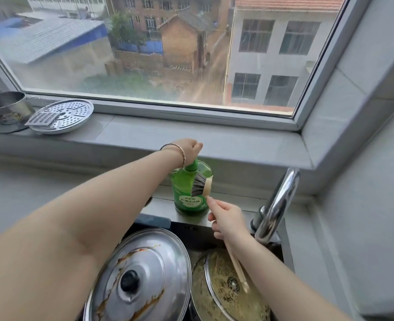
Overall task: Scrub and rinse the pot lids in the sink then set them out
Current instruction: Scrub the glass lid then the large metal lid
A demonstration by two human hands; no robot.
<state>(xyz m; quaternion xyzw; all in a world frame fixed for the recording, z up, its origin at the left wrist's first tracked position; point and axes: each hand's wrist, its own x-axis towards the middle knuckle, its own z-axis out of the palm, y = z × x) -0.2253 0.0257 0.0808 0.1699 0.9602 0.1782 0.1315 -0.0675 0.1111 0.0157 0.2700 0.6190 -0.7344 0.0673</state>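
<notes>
Lids are sitting side by side down in the sink [198,237]: the brown-streaked steel lid [154,258] on the left, the glass lid [214,293] just beside it on the right. The left hand [190,148] is holding the top of the green soap bottle [185,198] in a curled grip, from above. The right hand [228,222] is gripping the brush [201,185] by its wooden handle, bristles pointing at the bottle's neck.
</notes>
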